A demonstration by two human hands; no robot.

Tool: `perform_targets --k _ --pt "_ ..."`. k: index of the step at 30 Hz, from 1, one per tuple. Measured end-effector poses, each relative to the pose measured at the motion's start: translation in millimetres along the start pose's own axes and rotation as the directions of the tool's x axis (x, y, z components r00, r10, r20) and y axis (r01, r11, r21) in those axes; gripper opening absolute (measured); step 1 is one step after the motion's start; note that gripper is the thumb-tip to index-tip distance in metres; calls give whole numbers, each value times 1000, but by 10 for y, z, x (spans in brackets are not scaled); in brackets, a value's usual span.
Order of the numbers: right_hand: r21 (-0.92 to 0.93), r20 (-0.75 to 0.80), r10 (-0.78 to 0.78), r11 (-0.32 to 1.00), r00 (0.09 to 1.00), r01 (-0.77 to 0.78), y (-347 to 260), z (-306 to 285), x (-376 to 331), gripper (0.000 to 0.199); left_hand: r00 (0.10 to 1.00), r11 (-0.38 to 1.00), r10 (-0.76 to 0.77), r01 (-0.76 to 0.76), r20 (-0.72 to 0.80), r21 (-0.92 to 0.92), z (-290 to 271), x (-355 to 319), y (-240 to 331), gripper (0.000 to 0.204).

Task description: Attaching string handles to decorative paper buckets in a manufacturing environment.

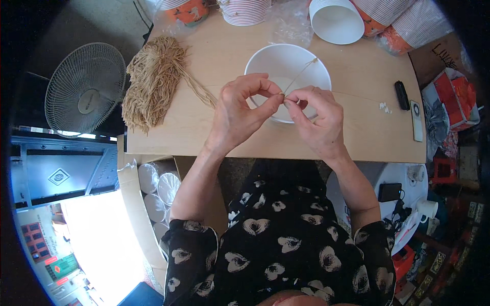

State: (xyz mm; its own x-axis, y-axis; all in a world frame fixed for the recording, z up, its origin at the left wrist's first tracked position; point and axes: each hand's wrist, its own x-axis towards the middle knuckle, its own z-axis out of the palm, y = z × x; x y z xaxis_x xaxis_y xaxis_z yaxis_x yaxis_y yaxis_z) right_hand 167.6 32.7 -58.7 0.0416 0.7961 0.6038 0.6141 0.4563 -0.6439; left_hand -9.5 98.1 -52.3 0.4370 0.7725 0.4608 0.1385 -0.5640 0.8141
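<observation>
Both hands are meeting right over the white paper bowl [287, 76] in the middle of the table [357, 132]. The left hand [239, 112] has thumb and forefinger pressed together on one end of a thin tan string [300, 75], and the right hand [317, 118] pinches it too, fingertip to fingertip with the left, so the grip points are basically touching. The other fingers of both hands curl loosely and hold nothing.

The key thing here is how the string runs: from the pinch it goes up and to the right, away from the person, on a diagonal across the bowl's opening toward the far rim. Its far end seems to sit on or at that rim, maybe threaded through it, but it's too thin to tell from this view. The right hand is the nearer one to that free run, since the string leaves from its side of the pinch.

The string itself is pale straw-coloured, very fine, and looks taut rather than slack. It matches the big bundle of strings [153, 81] lying on the table off to the left, well apart from the hands. Stacks of paper bowls [337, 20] sit along the far edge.
</observation>
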Motion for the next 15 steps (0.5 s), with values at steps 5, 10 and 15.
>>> perform_targets --k 5,10,15 --pt "-43 21 -86 995 996 86 16 -15 21 10 1000 999 -16 17 -7 35 -5 -10 1 7" --pt "3 68 -12 1000 998 12 -14 -43 44 8 993 994 -110 109 42 21 -21 -37 3 10" --pt "47 108 66 996 992 -72 -15 -40 50 5 992 992 -108 102 62 80 -35 -36 22 12"
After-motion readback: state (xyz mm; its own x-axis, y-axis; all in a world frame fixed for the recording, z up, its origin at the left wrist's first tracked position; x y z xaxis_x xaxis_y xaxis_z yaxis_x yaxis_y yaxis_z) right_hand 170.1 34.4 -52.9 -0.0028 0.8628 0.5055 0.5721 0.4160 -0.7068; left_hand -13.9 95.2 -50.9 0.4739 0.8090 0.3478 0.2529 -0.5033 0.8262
